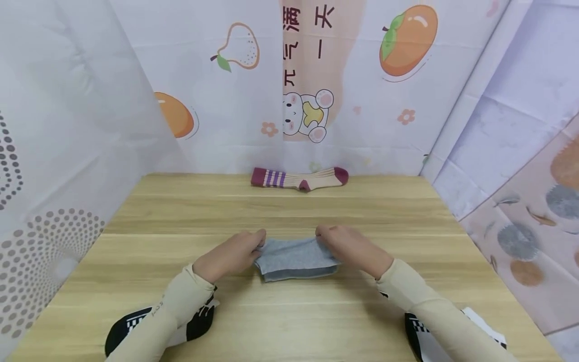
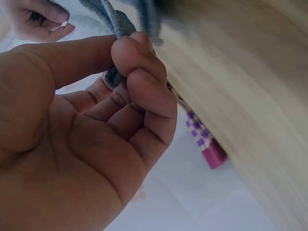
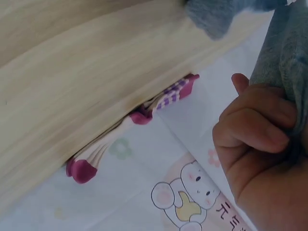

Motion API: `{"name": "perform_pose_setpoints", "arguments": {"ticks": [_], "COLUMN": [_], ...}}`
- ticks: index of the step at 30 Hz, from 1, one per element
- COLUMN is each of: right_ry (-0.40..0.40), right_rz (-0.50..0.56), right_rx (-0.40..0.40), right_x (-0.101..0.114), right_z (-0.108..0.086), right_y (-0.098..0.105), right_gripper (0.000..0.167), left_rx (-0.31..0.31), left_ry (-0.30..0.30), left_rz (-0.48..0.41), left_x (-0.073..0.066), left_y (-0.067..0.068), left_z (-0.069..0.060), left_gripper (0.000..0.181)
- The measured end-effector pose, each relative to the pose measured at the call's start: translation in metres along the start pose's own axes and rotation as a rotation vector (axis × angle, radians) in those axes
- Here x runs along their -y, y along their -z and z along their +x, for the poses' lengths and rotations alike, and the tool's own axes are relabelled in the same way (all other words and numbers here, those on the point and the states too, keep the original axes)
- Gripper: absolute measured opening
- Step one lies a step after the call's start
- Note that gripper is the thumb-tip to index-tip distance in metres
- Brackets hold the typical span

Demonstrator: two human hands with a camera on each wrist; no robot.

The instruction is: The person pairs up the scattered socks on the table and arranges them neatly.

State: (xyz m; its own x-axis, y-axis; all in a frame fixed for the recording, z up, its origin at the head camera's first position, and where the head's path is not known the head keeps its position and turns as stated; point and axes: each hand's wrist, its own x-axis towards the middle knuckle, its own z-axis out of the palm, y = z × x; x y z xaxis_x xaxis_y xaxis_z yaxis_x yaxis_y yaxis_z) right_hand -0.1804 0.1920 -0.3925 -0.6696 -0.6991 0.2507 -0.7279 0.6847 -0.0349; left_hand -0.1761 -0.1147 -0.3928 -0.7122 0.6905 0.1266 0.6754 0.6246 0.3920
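A piece of soft blue-grey cloth [image 1: 296,257] hangs folded in two layers over the middle of the table; its exact kind is not clear. At its left end, my left hand [image 1: 237,254] pinches the top edge, thumb against curled fingers, as the left wrist view shows close up. My right hand [image 1: 353,246] grips the opposite end with curled fingers; in the right wrist view the cloth [image 3: 281,57] runs into that grip. Beyond the hands, a cream sock [image 1: 299,179] with maroon toe, heel and cuff and purple stripes lies flat along the back edge.
Under my left forearm lies a black-and-white sock [image 1: 199,322] with a checkered band. Another black-and-white checkered sock [image 1: 413,329] is partly hidden by my right sleeve. The wooden table [image 1: 181,211] meets a printed curtain [image 1: 357,115] at the back and sides.
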Motion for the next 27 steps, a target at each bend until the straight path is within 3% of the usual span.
{"name": "perform_pose_setpoints", "arguments": {"ticks": [11,16,22,24,27], "right_ry": [0.014,-0.002,0.024,0.076,0.144], "right_rz": [-0.032,-0.075,-0.202,-0.215,-0.198], "right_rx": [0.059,0.018,-0.088,-0.093,-0.040], "right_x": [0.001,0.002,0.014,0.023,0.035], "right_z": [0.002,-0.001,-0.012,-0.016,-0.023], "right_y": [-0.017,-0.019,-0.012,-0.010,-0.012], "right_gripper": [0.014,0.015,0.013,0.018,0.024], "left_rx": [-0.012,-0.038,-0.197,-0.184,-0.071], "left_ry": [-0.005,0.026,-0.014,-0.057,-0.100], "left_rz": [0.019,0.098,0.389,0.407,0.346], "left_x": [0.012,0.010,-0.019,-0.032,-0.049], "left_y": [-0.015,-0.019,-0.015,-0.015,-0.021], "left_z": [0.007,0.005,0.003,0.002,-0.001], "left_gripper": [0.013,0.016,0.022,0.021,0.020]}}
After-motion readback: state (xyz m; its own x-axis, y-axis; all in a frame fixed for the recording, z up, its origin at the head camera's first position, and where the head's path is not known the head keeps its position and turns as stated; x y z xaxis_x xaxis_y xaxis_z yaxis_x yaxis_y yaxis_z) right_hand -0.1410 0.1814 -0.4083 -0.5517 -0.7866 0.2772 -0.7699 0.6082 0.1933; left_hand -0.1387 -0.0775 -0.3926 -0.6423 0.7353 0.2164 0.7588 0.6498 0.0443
